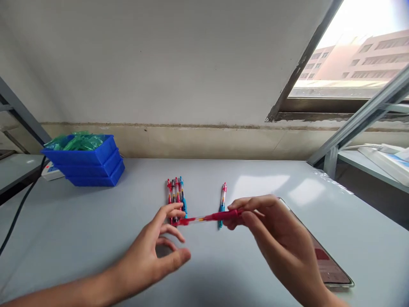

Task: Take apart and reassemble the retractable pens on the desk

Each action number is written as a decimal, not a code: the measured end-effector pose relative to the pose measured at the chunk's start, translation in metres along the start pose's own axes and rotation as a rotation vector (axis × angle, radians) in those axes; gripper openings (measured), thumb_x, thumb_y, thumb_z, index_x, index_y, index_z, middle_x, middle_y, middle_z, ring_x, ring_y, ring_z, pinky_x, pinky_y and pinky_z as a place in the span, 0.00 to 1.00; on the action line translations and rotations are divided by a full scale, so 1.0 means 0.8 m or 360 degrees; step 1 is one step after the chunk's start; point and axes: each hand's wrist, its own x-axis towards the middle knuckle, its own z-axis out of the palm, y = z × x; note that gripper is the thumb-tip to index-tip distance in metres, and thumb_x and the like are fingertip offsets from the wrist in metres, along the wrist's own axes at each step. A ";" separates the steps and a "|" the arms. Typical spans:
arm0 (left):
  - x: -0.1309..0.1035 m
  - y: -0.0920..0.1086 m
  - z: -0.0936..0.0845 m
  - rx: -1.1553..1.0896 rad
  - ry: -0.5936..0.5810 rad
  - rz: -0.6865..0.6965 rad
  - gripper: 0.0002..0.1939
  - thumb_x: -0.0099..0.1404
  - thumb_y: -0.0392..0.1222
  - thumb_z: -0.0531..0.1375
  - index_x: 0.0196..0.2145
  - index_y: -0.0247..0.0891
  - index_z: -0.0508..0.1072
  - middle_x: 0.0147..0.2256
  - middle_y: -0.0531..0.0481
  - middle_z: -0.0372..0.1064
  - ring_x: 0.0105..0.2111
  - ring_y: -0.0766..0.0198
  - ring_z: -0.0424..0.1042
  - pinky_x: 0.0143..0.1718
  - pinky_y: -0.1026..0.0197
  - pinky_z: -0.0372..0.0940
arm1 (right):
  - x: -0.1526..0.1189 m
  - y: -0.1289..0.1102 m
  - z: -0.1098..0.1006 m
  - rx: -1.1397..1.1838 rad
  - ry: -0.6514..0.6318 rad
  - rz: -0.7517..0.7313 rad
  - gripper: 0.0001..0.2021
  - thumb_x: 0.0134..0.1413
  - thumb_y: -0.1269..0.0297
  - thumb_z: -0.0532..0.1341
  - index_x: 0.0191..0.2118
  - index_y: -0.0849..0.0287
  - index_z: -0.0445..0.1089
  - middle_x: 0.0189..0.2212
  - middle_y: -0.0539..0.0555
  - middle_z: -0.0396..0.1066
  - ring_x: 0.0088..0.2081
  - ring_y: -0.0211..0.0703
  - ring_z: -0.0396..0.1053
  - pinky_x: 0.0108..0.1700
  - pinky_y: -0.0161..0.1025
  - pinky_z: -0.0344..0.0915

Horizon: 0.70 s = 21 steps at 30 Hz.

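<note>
A red pen (214, 217) with a clear middle section is pinched in my right hand (275, 234), held level above the table and pointing left. Near the tip of that pen is my left hand (159, 247), its fingers apart and curved, holding nothing. Behind my left fingers, a row of several pens (175, 192) in red, black and blue lies side by side, their lower ends partly covered. One more pen (223, 196), red at the top and blue at the bottom, lies alone beyond the held pen, which crosses in front of it.
Stacked blue bins (92, 168) holding green plastic bags (83, 140) stand at the left, beside a white power strip (52, 171). A phone (329, 260) lies under and beside my right hand. A wall (191, 143) borders the table (96, 226); a metal frame (348, 128) rises at right.
</note>
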 end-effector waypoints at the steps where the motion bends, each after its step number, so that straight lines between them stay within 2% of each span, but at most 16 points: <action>1: -0.003 0.000 0.002 -0.0046 -0.0009 -0.0036 0.25 0.55 0.43 0.62 0.50 0.44 0.61 0.45 0.45 0.65 0.32 0.64 0.70 0.32 0.61 0.67 | -0.003 0.000 0.004 0.0149 -0.0058 0.0149 0.03 0.60 0.69 0.54 0.35 0.54 0.62 0.35 0.50 0.68 0.30 0.37 0.71 0.33 0.36 0.70; 3: -0.006 0.002 0.001 -0.0130 0.0042 -0.0083 0.15 0.58 0.45 0.59 0.42 0.41 0.67 0.31 0.51 0.69 0.24 0.67 0.68 0.27 0.64 0.65 | -0.010 0.003 0.009 0.0358 -0.0211 0.0467 0.02 0.60 0.65 0.55 0.36 0.54 0.64 0.34 0.50 0.68 0.33 0.37 0.71 0.37 0.37 0.69; 5: -0.005 0.003 -0.002 -0.0159 0.0142 -0.0090 0.10 0.59 0.47 0.58 0.34 0.38 0.71 0.22 0.54 0.66 0.19 0.70 0.64 0.23 0.66 0.63 | -0.015 0.010 0.012 0.0547 -0.0412 0.0797 0.07 0.61 0.61 0.54 0.40 0.57 0.65 0.34 0.52 0.68 0.32 0.39 0.71 0.36 0.37 0.68; 8: -0.003 0.007 -0.006 -0.0133 0.0221 -0.0135 0.09 0.55 0.45 0.61 0.28 0.36 0.74 0.19 0.54 0.67 0.17 0.71 0.63 0.21 0.67 0.61 | -0.019 0.017 0.013 0.0730 -0.0675 0.1162 0.15 0.62 0.56 0.51 0.45 0.60 0.65 0.32 0.54 0.68 0.23 0.35 0.69 0.24 0.33 0.64; 10: -0.002 0.008 -0.007 -0.0138 0.0199 -0.0185 0.08 0.53 0.43 0.63 0.27 0.35 0.75 0.19 0.53 0.68 0.17 0.70 0.64 0.20 0.67 0.61 | -0.020 0.018 0.013 0.0662 -0.0828 0.1319 0.18 0.61 0.52 0.50 0.45 0.62 0.65 0.26 0.51 0.66 0.16 0.30 0.62 0.17 0.29 0.57; 12: -0.002 0.007 -0.005 -0.0175 0.0187 -0.0233 0.07 0.51 0.42 0.64 0.26 0.35 0.76 0.19 0.53 0.69 0.17 0.69 0.65 0.20 0.67 0.62 | -0.019 0.017 0.014 0.0474 -0.0982 0.1400 0.21 0.61 0.50 0.48 0.42 0.64 0.65 0.17 0.45 0.60 0.13 0.28 0.54 0.14 0.27 0.49; 14: -0.003 0.006 -0.002 -0.0232 0.0204 -0.0309 0.06 0.50 0.41 0.64 0.26 0.35 0.76 0.18 0.54 0.69 0.16 0.70 0.65 0.19 0.67 0.61 | -0.018 0.015 0.017 0.0185 -0.1071 0.1265 0.21 0.61 0.50 0.47 0.37 0.64 0.66 0.14 0.42 0.53 0.13 0.28 0.47 0.15 0.29 0.45; 15: -0.003 0.005 -0.001 -0.0260 0.0221 -0.0348 0.06 0.50 0.41 0.65 0.25 0.35 0.76 0.17 0.54 0.68 0.15 0.71 0.65 0.18 0.68 0.61 | -0.018 0.014 0.018 0.0004 -0.1062 0.1069 0.20 0.62 0.52 0.47 0.35 0.64 0.67 0.14 0.42 0.52 0.14 0.29 0.47 0.16 0.30 0.46; 17: -0.003 0.004 0.001 -0.0313 0.0252 -0.0400 0.07 0.48 0.41 0.65 0.24 0.34 0.75 0.15 0.56 0.67 0.13 0.72 0.64 0.16 0.69 0.59 | -0.020 0.015 0.021 -0.0349 -0.0994 0.0524 0.17 0.63 0.58 0.46 0.34 0.63 0.66 0.16 0.45 0.53 0.17 0.32 0.49 0.20 0.32 0.50; 19: -0.002 0.004 0.002 -0.0358 0.0264 -0.0430 0.07 0.46 0.41 0.66 0.23 0.34 0.75 0.14 0.57 0.66 0.12 0.73 0.63 0.15 0.70 0.58 | -0.023 0.017 0.022 -0.0583 -0.0920 0.0034 0.14 0.64 0.64 0.46 0.36 0.62 0.66 0.19 0.48 0.58 0.20 0.34 0.53 0.22 0.34 0.53; 21: -0.003 0.005 0.001 -0.0401 0.0258 -0.0469 0.09 0.45 0.42 0.67 0.22 0.34 0.74 0.12 0.57 0.65 0.10 0.74 0.61 0.13 0.70 0.56 | -0.028 0.021 0.023 -0.0718 -0.0857 -0.0287 0.12 0.64 0.69 0.46 0.41 0.62 0.65 0.21 0.49 0.62 0.20 0.35 0.56 0.21 0.34 0.54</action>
